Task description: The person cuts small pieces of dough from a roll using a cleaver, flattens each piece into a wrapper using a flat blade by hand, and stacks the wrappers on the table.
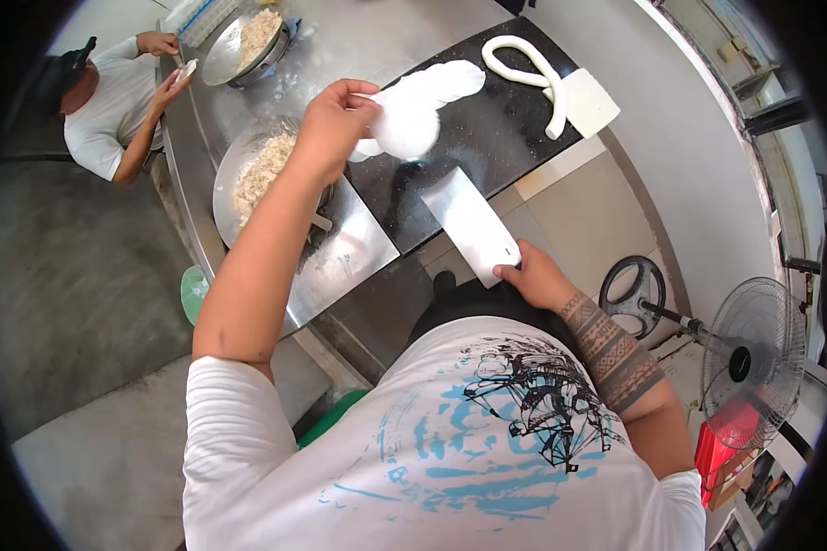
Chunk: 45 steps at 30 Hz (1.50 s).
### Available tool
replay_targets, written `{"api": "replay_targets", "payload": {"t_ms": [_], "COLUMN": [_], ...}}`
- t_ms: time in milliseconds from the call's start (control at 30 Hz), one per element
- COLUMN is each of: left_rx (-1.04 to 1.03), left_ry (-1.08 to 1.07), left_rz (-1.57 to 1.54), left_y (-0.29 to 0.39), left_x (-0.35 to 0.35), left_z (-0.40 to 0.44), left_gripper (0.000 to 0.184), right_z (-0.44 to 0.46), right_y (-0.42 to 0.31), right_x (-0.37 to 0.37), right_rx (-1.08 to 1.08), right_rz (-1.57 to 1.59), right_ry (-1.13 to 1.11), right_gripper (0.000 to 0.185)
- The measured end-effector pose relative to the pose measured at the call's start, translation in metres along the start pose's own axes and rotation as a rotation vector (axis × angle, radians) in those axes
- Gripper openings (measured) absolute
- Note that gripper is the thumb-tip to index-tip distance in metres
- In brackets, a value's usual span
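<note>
Blade and bowl: smooth, shiny metal; slab glossy, stone-like, speckled. Dough rope smooth, matt; dough discs smooth, matt; filling rough, clumped. Counter metal, soft sheen; shirt matt cloth, creased.

A white T-shirt is worn, and its short sleeves are ended above the elbows; the left one is creased in many folds. The front is printed with a black drawing of thin, crossing lines, set toward the right side, and with light-blue streaks in broken strokes. Black trousers are worn below. The right forearm is wrapped in a dark tattoo of banded geometric shapes. The left hand and right hand are ungloved.
</note>
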State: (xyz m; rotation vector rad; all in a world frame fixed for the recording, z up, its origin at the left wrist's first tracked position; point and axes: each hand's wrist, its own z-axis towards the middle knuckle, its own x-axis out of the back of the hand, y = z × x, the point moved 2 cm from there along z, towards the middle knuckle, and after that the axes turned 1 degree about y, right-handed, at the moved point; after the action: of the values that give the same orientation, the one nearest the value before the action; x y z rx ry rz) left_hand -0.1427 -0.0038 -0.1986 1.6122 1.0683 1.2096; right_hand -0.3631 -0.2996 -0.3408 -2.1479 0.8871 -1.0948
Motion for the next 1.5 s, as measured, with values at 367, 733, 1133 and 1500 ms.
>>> {"api": "replay_targets", "payload": {"t_ms": [367, 733, 1133, 1500], "left_rx": [-0.293, -0.478, -0.423, -0.304], "left_ry": [0.394, 0.214, 0.171, 0.246], "left_rz": [0.417, 0.521, 0.545, 0.534], "left_y": [-0.092, -0.088, -0.097, -0.07], "left_x": [-0.102, -0.296, -0.253, -0.126], "left_z": [0.037, 0.062, 0.047, -0.043], "left_gripper": [0.031, 0.041, 0.029, 0.025], "right_z": [-0.057, -0.026, 0.023, 0.071], "right_y": [0.057, 0.063, 0.008, 0.062], "right_x": [0.079, 0.184, 0.197, 0.197], "right_rx": [-0.143, 0.258, 0.312, 0.178], "right_rz": [0.666, -0.061, -0.679, 0.862], "right_ry": [0.15, 0.523, 0.158, 0.546], "right_gripper": [0.034, 0.074, 0.086, 0.033]}}
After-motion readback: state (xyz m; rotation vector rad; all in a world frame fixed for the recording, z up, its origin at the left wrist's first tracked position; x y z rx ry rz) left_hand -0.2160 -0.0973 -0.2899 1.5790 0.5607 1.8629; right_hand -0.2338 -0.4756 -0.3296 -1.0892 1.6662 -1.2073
